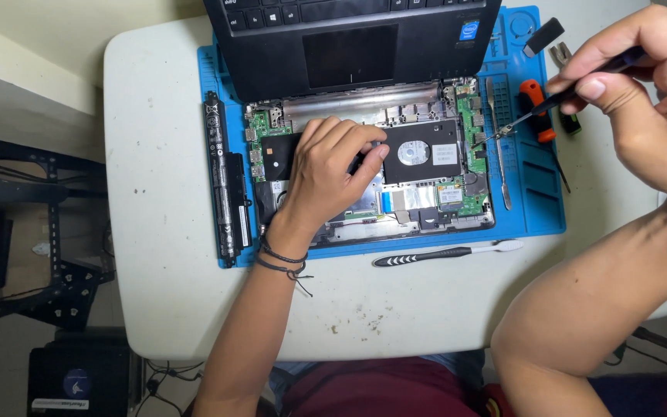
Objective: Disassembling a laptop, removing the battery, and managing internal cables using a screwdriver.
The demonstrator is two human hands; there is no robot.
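An opened laptop lies on a blue work mat, its green circuit board and black hard drive exposed. My left hand rests on the laptop's inside, fingers pressing at the left edge of the hard drive. Up at the right edge of the mat, my right hand grips a thin black screwdriver. Its tip points down-left toward the right edge of the circuit board.
A long black battery lies along the mat's left edge. A black-and-white toothbrush sits in front of the mat. An orange-handled tool, metal tweezers and pliers lie at right. The white table ends near my body.
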